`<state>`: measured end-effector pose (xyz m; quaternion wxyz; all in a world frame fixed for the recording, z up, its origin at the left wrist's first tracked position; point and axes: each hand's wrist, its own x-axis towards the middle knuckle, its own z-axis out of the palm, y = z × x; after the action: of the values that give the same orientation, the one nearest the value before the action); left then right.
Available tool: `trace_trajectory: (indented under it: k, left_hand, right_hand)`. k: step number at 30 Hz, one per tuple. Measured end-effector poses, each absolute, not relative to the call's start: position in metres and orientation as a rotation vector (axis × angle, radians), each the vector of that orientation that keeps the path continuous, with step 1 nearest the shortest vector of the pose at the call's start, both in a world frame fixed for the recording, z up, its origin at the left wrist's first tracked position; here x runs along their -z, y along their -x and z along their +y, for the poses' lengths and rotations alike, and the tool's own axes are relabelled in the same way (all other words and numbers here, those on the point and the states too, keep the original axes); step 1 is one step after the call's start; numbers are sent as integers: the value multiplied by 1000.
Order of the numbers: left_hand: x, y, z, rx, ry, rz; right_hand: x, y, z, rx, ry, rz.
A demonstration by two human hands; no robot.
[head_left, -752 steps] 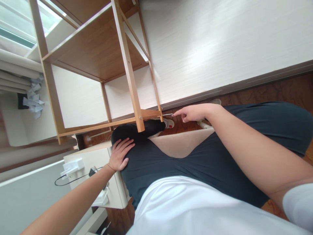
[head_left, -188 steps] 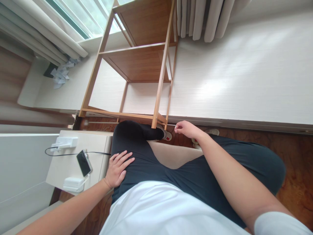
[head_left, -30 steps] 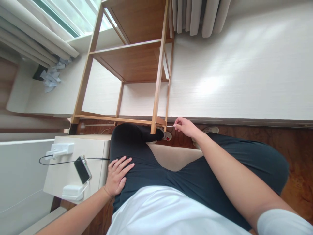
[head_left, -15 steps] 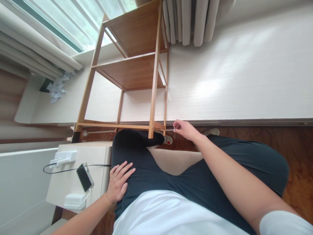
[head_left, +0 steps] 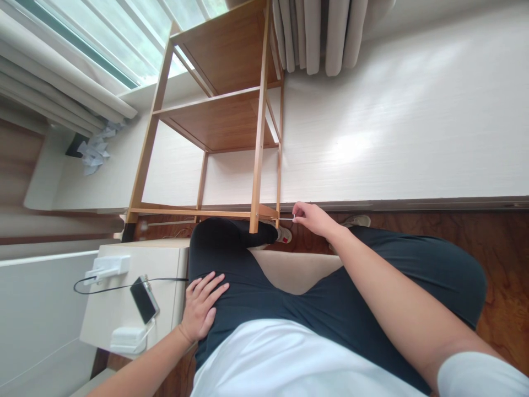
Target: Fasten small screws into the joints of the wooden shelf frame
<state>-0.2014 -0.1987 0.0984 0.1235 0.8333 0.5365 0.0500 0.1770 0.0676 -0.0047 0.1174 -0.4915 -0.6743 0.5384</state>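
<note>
Right hand (head_left: 314,219) pinches hex key (head_left: 286,219) at shelf leg (head_left: 278,165) — wall close behind

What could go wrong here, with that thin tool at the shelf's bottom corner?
1. The right hand pinches the thin metal tool only at its tip, so it may slip out of the fitting on the wooden shelf.
2. The left hand rests on the thigh, not the frame, so the shelf might shift or rock.
3. The shoe sits right under the corner, where a dropped tool could land.

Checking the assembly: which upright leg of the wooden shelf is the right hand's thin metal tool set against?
The rear right leg, just past the thicker front leg; the right hand pinches the tool at its foot.
</note>
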Motion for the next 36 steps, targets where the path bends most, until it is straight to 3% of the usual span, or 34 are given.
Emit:
trace_trajectory:
  k: [17, 27, 36]
  left_hand:
    - [-96, 201, -198, -178, -2448, 1548]
    - [-96, 203, -198, -165, -2459, 1546]
    - [-95, 206, -198, -152, -2490, 1514]
  right_hand:
    - [6, -177, 68, -1517, 1459, -2027]
    - [24, -170, 69, -1947, 1504, -1549]
    - [17, -168, 66, -1920, 1444, -1551]
